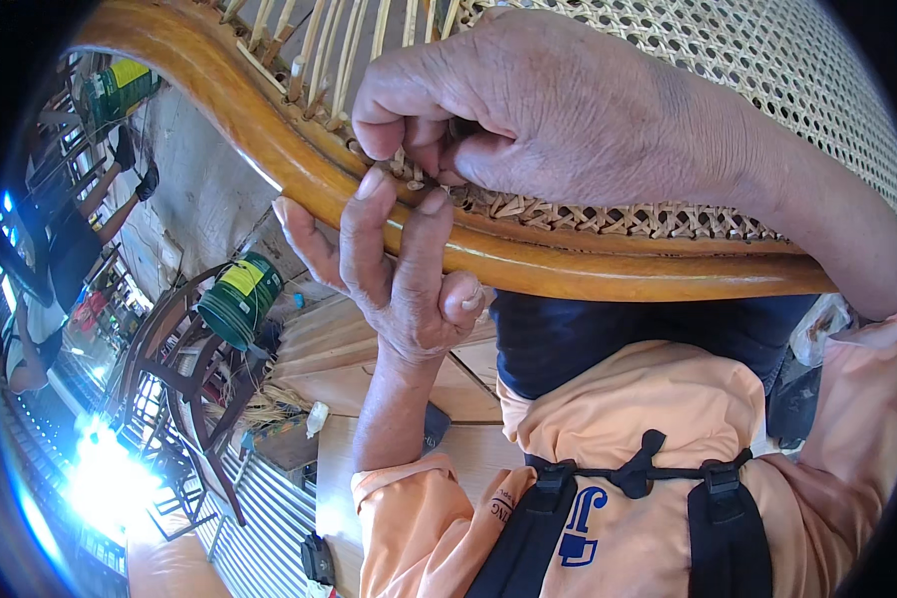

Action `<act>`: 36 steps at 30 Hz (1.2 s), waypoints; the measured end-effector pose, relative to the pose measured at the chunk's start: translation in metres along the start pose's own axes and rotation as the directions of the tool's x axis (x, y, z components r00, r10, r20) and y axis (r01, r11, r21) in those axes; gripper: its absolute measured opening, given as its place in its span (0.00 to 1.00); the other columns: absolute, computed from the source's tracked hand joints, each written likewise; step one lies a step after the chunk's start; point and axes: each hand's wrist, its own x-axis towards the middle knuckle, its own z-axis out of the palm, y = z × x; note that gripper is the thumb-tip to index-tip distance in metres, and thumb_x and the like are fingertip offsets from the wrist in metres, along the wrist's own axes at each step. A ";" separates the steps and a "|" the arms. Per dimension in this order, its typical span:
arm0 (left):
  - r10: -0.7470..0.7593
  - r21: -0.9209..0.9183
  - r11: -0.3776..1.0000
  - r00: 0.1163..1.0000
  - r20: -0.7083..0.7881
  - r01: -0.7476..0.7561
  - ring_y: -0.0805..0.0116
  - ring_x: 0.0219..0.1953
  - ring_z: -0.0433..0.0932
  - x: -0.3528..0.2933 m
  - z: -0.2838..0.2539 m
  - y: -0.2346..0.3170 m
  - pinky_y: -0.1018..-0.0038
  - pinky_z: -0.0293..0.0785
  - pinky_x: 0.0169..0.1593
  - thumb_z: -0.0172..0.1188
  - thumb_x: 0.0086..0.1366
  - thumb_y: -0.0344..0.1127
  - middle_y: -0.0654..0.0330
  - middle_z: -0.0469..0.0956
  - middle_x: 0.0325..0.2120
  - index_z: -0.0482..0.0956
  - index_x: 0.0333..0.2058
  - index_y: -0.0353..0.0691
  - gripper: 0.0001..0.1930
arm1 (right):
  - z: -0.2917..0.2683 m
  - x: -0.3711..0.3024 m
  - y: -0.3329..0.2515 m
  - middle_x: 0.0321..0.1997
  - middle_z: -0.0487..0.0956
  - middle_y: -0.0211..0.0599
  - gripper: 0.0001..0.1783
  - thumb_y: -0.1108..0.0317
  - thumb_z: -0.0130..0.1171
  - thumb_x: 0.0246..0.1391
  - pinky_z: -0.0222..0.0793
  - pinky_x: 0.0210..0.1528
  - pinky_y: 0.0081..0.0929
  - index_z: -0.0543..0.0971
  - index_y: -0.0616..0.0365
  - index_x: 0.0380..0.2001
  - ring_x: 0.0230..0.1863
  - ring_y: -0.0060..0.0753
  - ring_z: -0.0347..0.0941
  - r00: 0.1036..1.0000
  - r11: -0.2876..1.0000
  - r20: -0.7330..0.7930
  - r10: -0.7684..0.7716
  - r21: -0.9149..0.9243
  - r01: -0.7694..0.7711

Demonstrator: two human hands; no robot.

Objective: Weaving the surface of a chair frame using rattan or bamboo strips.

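Observation:
A curved, varnished wooden frame stretches across the upper part of the view, with woven cane mesh filling its right side. Loose cane strands fan out at the upper left, their ends at the frame's inner edge. Along that edge my right hand has its fingers pinched together; whatever lies between the fingertips is too small and hidden to make out. Just below, my left hand rests with fingers spread, two fingertips over the wooden rim close to the right hand's pinch.
At the left stand dark wooden chair frames and a green bucket with a yellow label. Another green bucket is farther up, near a person's legs. Wooden boards lie below the frame. Bright glare covers the lower left.

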 end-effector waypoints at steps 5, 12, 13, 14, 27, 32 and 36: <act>0.011 0.045 0.999 0.997 0.072 -0.015 0.57 0.58 0.65 0.000 -0.008 -0.002 0.42 0.39 0.66 0.30 0.72 0.54 0.50 0.70 0.48 0.79 0.40 0.43 0.28 | 0.007 0.002 -0.007 0.29 0.79 0.45 0.08 0.74 0.56 0.54 0.75 0.30 0.31 0.69 0.62 0.35 0.31 0.36 0.79 0.996 0.996 -0.039 0.084 0.029 -0.083; 0.017 0.000 1.000 0.998 0.054 -0.017 0.54 0.59 0.62 0.001 -0.006 -0.001 0.41 0.40 0.66 0.33 0.71 0.55 0.49 0.69 0.49 0.79 0.40 0.43 0.27 | 0.029 0.007 -0.001 0.23 0.76 0.34 0.11 0.83 0.55 0.44 0.70 0.30 0.28 0.72 0.58 0.32 0.26 0.32 0.76 0.966 0.995 -0.244 0.086 -0.024 -0.095; 0.002 0.007 1.000 0.998 0.070 -0.003 0.53 0.60 0.62 0.001 -0.008 0.000 0.41 0.39 0.66 0.34 0.71 0.55 0.49 0.69 0.49 0.79 0.39 0.43 0.27 | 0.029 0.006 0.001 0.23 0.76 0.34 0.11 0.83 0.54 0.43 0.70 0.29 0.28 0.72 0.58 0.32 0.26 0.31 0.76 0.967 0.994 -0.236 0.100 -0.020 -0.108; -0.015 0.012 1.000 0.996 0.088 0.014 0.51 0.60 0.61 0.000 -0.010 0.001 0.41 0.39 0.66 0.34 0.71 0.55 0.49 0.69 0.49 0.79 0.39 0.42 0.27 | 0.031 0.006 0.002 0.23 0.76 0.34 0.12 0.83 0.54 0.43 0.69 0.29 0.27 0.72 0.58 0.33 0.26 0.31 0.75 0.968 0.993 -0.222 0.115 -0.014 -0.121; -0.045 -0.087 0.995 0.999 -0.028 0.042 0.55 0.57 0.66 0.000 -0.001 0.005 0.42 0.39 0.67 0.36 0.71 0.53 0.49 0.70 0.47 0.76 0.37 0.39 0.25 | 0.036 0.003 0.001 0.22 0.75 0.35 0.12 0.83 0.54 0.42 0.69 0.28 0.27 0.73 0.59 0.33 0.25 0.30 0.75 0.957 0.985 -0.239 0.164 -0.010 -0.171; -0.031 -0.099 0.995 0.998 -0.055 0.026 0.56 0.56 0.67 0.000 0.001 0.005 0.40 0.39 0.66 0.36 0.71 0.53 0.49 0.69 0.48 0.72 0.39 0.40 0.23 | 0.041 0.004 0.004 0.22 0.76 0.36 0.11 0.82 0.54 0.42 0.69 0.28 0.28 0.74 0.58 0.32 0.24 0.31 0.75 0.952 0.991 -0.279 0.126 -0.016 -0.136; -0.021 -0.061 0.998 1.000 -0.011 0.021 0.56 0.56 0.67 -0.002 -0.001 0.004 0.39 0.39 0.66 0.33 0.71 0.54 0.49 0.68 0.49 0.73 0.39 0.41 0.25 | 0.047 0.003 0.008 0.22 0.76 0.36 0.12 0.83 0.54 0.42 0.70 0.28 0.27 0.74 0.59 0.33 0.25 0.31 0.76 0.941 0.990 -0.322 0.106 -0.057 -0.131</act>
